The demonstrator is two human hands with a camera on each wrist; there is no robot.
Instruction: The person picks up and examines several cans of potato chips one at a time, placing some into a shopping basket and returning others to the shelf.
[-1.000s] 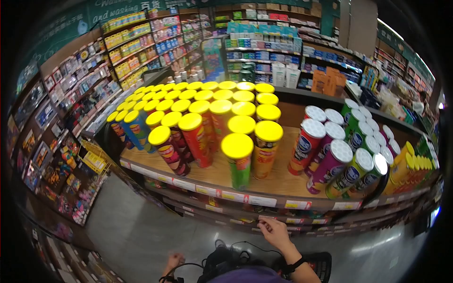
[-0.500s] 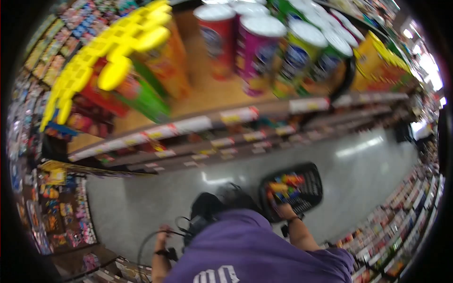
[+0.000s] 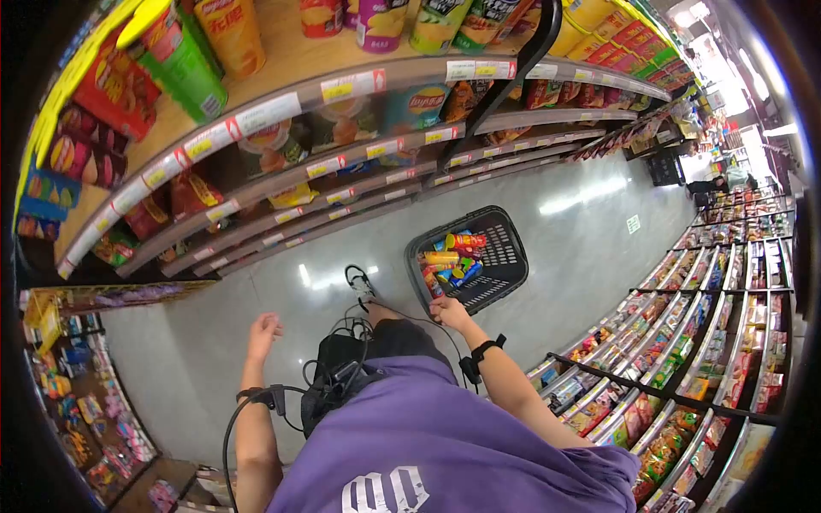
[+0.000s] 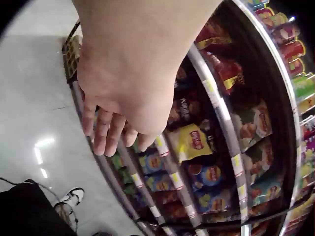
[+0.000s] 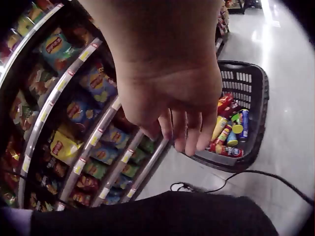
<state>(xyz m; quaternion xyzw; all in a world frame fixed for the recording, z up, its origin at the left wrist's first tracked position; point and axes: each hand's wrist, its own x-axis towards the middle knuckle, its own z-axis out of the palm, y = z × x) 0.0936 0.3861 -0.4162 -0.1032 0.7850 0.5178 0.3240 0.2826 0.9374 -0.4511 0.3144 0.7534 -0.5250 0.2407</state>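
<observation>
Both hands hang with nothing held. My left hand (image 3: 265, 332) is out over the grey floor, its fingers loosely bent; in the left wrist view the left hand (image 4: 130, 105) overlaps the snack shelves. At the near edge of a black shopping basket (image 3: 500, 252) is my right hand (image 3: 451, 313), overlapping the rim in the head view. Seen from the right wrist, the right hand (image 5: 172, 105) has relaxed fingers beside the basket (image 5: 257, 96). Several snack cans, among them a red can (image 3: 466, 241), lie jumbled in the basket, which stands on the floor.
A curved shelf unit (image 3: 274, 111) in front carries chip cans on top, including a green can (image 3: 184, 73), with chip bags below. More snack racks (image 3: 667, 342) stand behind on the right. A black cable (image 3: 410, 320) loops near the legs.
The view has tilted down from the shelf top to the floor and basket. The right hand has gone from the shelf front to the basket and out of its inside to the near rim.
</observation>
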